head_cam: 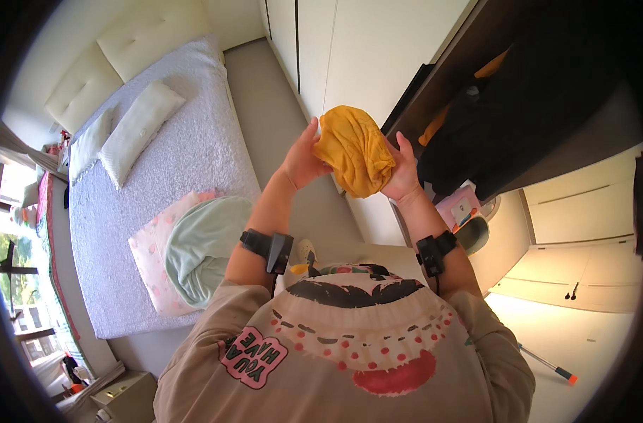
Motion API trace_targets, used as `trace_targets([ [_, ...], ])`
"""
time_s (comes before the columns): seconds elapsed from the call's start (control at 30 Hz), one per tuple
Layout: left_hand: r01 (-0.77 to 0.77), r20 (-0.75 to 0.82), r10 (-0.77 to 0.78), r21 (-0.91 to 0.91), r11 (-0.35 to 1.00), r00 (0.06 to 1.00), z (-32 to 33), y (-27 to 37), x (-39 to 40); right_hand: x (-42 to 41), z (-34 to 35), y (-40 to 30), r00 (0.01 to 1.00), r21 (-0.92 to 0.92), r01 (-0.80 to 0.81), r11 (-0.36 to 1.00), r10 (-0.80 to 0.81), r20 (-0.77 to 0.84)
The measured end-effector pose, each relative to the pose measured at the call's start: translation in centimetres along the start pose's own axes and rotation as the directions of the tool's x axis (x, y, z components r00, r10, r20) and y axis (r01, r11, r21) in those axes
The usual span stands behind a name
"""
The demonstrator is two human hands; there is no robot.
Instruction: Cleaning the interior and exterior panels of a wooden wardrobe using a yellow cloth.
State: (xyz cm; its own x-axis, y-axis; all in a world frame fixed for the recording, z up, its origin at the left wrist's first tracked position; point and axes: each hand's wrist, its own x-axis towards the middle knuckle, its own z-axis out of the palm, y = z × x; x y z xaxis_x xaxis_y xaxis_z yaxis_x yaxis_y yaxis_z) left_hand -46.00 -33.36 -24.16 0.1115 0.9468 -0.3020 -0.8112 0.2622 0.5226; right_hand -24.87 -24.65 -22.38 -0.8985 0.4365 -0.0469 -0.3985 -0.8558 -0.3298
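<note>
A mustard-yellow cloth item (355,150), bundled into a rounded shape with wrinkles, is held up between my two hands. My left hand (305,158) grips its left side, thumb up and fingers partly behind the fabric. On the right side my right hand (402,172) supports the bundle, its thumb raised clear of the cloth and its other fingers mostly hidden behind it. Black devices are strapped around both forearms.
To the left is a bed (194,137) with white pillows (136,129), a mint-green cloth (210,248) and pink patterned fabric (152,254). White wardrobe doors (348,58) stand ahead. Dark clothes (490,127) hang in an opening at the right, above a pink item (453,203).
</note>
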Motion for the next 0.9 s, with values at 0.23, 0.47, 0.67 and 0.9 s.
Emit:
trace_targets([
  [0.23,-0.25,-0.062,0.288,0.347,0.904,0.956,4.8,-0.8,-2.0,-1.5,0.4,-0.6,0.999,-0.264,0.038,0.964,-0.029,0.035],
  [0.47,-0.402,-0.109,0.669,0.725,0.559,0.735,10.7,-7.3,0.1,-8.3,-0.3,-5.6,1.0,-0.37,-0.012,0.929,0.018,0.012],
  [0.67,-0.257,0.033,0.695,0.941,0.221,0.719,18.1,-15.2,1.1,-18.7,-6.5,-10.2,0.976,-0.563,-0.111,0.819,-0.018,-0.219],
  [0.9,-0.092,0.262,0.449,0.926,-0.365,0.854,28.2,-22.0,4.2,-28.4,-13.8,-14.5,0.902,-0.634,-0.349,0.69,0.063,-0.427],
])
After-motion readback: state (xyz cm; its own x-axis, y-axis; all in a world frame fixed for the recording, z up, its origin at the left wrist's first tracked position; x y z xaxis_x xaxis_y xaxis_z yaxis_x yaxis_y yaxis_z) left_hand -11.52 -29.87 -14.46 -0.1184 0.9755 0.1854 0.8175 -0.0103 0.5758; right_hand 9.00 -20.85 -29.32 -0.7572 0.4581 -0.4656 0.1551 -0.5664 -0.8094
